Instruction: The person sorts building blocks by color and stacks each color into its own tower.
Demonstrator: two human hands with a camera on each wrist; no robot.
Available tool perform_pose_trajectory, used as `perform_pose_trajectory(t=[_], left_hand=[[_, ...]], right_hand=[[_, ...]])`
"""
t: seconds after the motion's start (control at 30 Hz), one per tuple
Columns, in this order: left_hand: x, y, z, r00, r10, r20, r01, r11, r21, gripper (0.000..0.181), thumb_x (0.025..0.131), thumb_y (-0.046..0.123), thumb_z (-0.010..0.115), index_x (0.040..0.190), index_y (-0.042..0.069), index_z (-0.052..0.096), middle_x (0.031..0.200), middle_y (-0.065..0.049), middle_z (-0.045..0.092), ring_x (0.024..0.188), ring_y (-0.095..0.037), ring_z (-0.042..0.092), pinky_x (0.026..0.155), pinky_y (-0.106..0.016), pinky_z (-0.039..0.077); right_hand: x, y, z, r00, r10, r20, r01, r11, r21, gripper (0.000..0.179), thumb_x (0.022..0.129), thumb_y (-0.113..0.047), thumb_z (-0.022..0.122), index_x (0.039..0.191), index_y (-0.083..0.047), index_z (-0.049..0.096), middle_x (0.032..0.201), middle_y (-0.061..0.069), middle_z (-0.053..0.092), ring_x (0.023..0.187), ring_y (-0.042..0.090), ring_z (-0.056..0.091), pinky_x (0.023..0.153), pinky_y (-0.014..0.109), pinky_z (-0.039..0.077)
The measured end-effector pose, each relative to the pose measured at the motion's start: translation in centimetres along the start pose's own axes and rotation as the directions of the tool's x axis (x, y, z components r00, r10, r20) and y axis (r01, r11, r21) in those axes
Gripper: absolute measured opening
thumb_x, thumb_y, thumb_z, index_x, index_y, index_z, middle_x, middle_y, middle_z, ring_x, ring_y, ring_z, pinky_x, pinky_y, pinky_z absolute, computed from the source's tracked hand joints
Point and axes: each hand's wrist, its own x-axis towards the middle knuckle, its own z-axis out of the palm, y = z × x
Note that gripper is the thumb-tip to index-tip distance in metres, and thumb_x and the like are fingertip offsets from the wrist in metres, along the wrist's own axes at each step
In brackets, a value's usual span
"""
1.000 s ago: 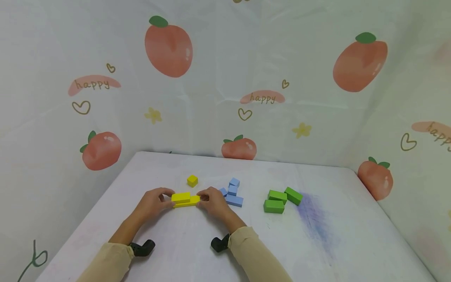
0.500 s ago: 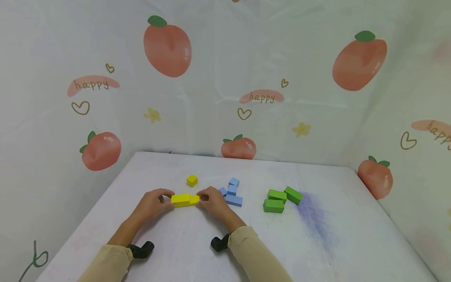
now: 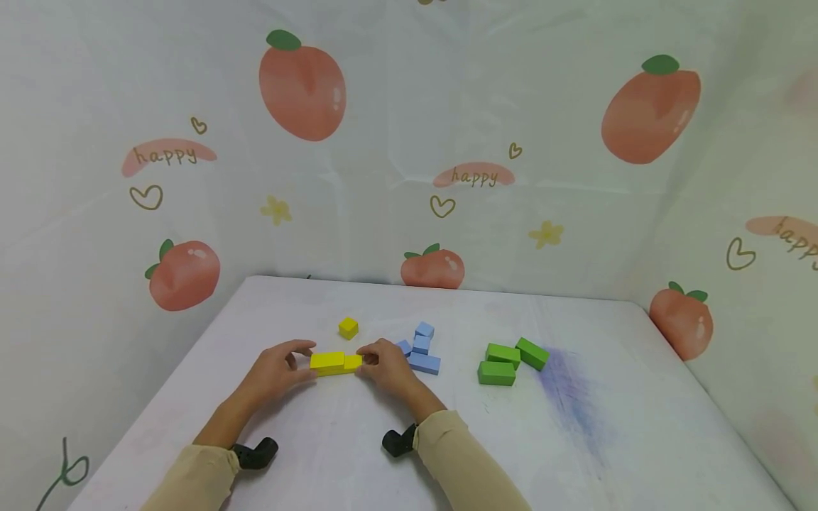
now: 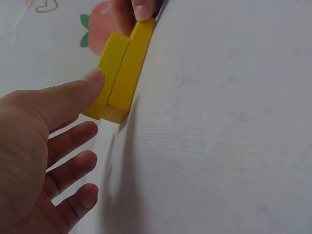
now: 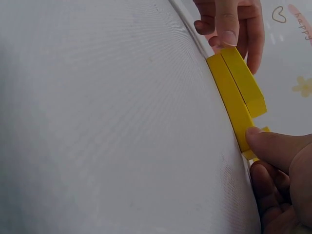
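Observation:
Two stacked yellow blocks lie between the hands: a shorter upper block [image 3: 327, 363] rests on the left part of a longer lower block [image 3: 353, 364]. My right hand [image 3: 387, 367] pinches the lower block's right end, thumb on the near side. My left hand [image 3: 273, 370] is at the left end with its fingers spread apart. In the left wrist view, its thumb overlaps the end of the upper block [image 4: 114, 63], while the other fingers hold nothing. The right wrist view shows the right thumb pressed on the lower block [image 5: 230, 95].
A yellow cube [image 3: 348, 328] sits behind the stack. Several blue blocks [image 3: 424, 363] lie just right of my right hand, partly hidden by it. Further right are three green blocks [image 3: 496, 373]. A printed cloth [image 3: 383, 142] hangs behind the white table [image 3: 319, 454].
The upper yellow block has come slightly nearer, over the lower one's front side. My left fingers have loosened and parted from the block. My right hand keeps its pinch.

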Motion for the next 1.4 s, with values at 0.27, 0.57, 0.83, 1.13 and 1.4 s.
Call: perform_pose_trajectory(t=[0.27, 0.57, 0.83, 1.13, 1.4], left_hand=[[1.1, 0.3, -1.2, 1.000, 0.015, -0.009, -0.015, 1.000, -0.026, 0.047, 0.084, 0.024, 0.078, 0.126, 0.011, 0.062, 0.114, -0.007, 0.066, 0.087, -0.020, 0.053, 0.067, -0.032, 0.046], [3.3, 1.8, -2.2, 0.999, 0.036, -0.006, -0.036, 0.999, -0.012, 0.040, 0.089, 0.024, 0.072, 0.125, 0.009, 0.063, 0.114, -0.009, 0.066, 0.089, -0.023, 0.053, 0.069, -0.032, 0.048], [5.3, 2.6, -2.4, 0.998, 0.027, 0.055, -0.027, 1.000, 0.002, 0.038, 0.091, 0.020, 0.070, 0.127, 0.009, 0.062, 0.116, -0.011, 0.064, 0.090, -0.023, 0.052, 0.071, -0.032, 0.047], [8.0, 2.5, -2.0, 0.991, 0.035, 0.132, -0.040, 0.999, 0.036, 0.038, 0.091, 0.015, 0.069, 0.128, 0.009, 0.062, 0.115, -0.014, 0.063, 0.093, -0.027, 0.053, 0.081, -0.040, 0.049], [9.3, 2.9, -1.9, 0.966, 0.023, 0.258, -0.035, 0.998, 0.043, 0.043, 0.093, 0.010, 0.066, 0.134, 0.008, 0.057, 0.116, -0.016, 0.060, 0.096, -0.031, 0.054, 0.079, -0.040, 0.051]], right_hand=[[0.0, -0.1, -0.1, 1.000, 0.009, -0.001, -0.009, 1.000, -0.010, 0.029, 0.086, -0.009, 0.074, 0.115, -0.011, 0.072, 0.089, -0.006, 0.056, 0.083, 0.011, 0.051, 0.076, 0.022, 0.047], [-0.1, -0.1, -0.3, 1.000, 0.004, -0.007, -0.004, 1.000, -0.017, 0.028, 0.086, -0.009, 0.074, 0.115, -0.010, 0.071, 0.089, -0.006, 0.056, 0.083, 0.010, 0.052, 0.077, 0.022, 0.048], [0.0, 0.0, -0.2, 1.000, -0.013, 0.005, 0.013, 1.000, -0.028, 0.028, 0.087, -0.012, 0.074, 0.115, -0.011, 0.071, 0.089, -0.007, 0.057, 0.083, 0.010, 0.052, 0.077, 0.022, 0.047], [0.0, 0.0, -0.1, 1.000, -0.018, 0.000, 0.018, 0.999, -0.050, 0.028, 0.087, -0.012, 0.074, 0.114, -0.011, 0.072, 0.089, -0.007, 0.057, 0.083, 0.009, 0.052, 0.077, 0.021, 0.047], [0.1, 0.2, 0.1, 0.999, -0.030, -0.010, 0.029, 0.998, -0.052, 0.027, 0.087, -0.011, 0.074, 0.113, -0.011, 0.072, 0.087, -0.006, 0.056, 0.081, 0.010, 0.051, 0.075, 0.022, 0.047]])
